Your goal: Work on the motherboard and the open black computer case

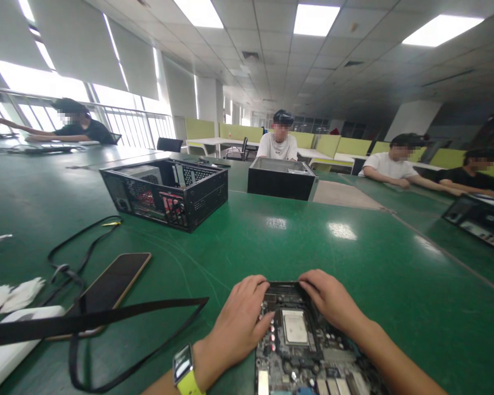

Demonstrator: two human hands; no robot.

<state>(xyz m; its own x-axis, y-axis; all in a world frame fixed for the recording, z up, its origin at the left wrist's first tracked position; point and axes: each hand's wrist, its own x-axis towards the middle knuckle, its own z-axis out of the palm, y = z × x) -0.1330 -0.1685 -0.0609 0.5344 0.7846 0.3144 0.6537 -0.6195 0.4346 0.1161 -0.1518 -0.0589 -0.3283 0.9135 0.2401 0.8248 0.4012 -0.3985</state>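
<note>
A computer motherboard (308, 356) with a silver processor (295, 327) at its centre lies on the green table (354, 263) right in front of me. My left hand (239, 321), with a watch on its wrist, curls over the board's far left corner. My right hand (331, 299) curls over the far right corner. Both grip the board's far edge with bent fingers.
An open black computer case (168, 192) stands at the back left and another black case (280, 178) behind it. A phone (111, 282), black straps (86, 321), a cable and white cloths (12, 296) lie at the left. Several people sit around the tables.
</note>
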